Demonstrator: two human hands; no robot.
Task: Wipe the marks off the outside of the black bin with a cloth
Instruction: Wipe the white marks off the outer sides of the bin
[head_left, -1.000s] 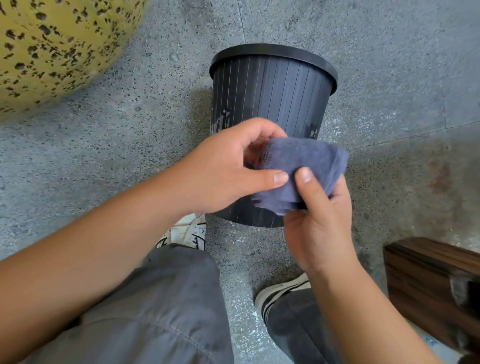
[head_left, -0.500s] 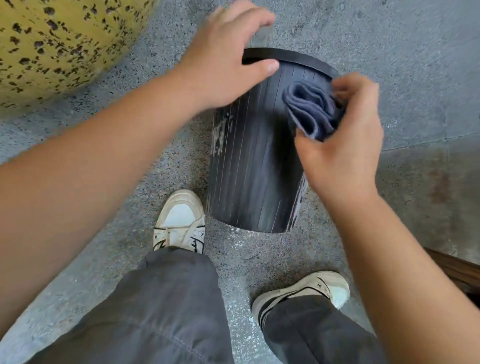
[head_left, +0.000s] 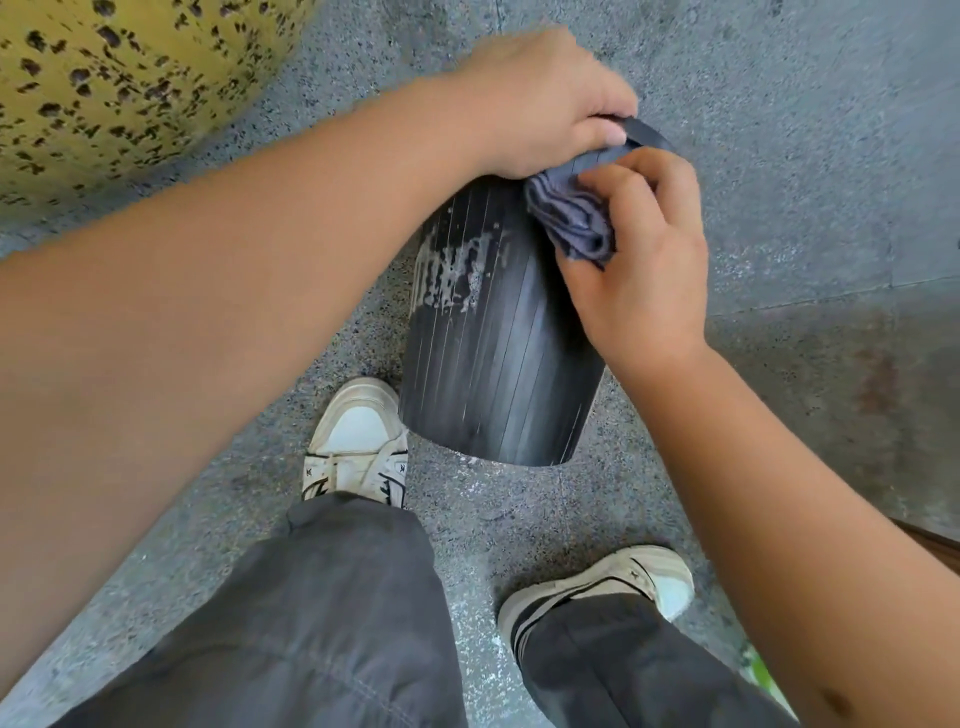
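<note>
At the far left, a yellow speckled ball (head_left: 119, 78) is seen on the grey floor (head_left: 805, 130), well apart from the rest. The left hand (head_left: 540, 98) is laid over the top of the black bin (head_left: 498, 364), and its grip is clenched on the rim, with the fingers curled over the far edge. The bin is stood on the floor just ahead of the feet and appears tilted away from the person, so that its ribbed outer wall is presented to the camera. A patch of whitish marks (head_left: 452, 270) is seen on the upper left part of that wall, and fainter pale streaks are seen running down toward the base. Below the bin, a white shoe (head_left: 358, 441) is planted just beside the bin's lower left edge; whether it touches cannot be told. A bunched grey cloth (head_left: 571, 218) is pressed against the upper right part of the wall, just below the rim and to the right of the marks. The right hand (head_left: 644, 260) is closed around it, the grip grasping the cloth with fingers (head_left: 613, 182) on top. A second shoe (head_left: 613, 582) is seen lower right, apart from the bin.
</note>
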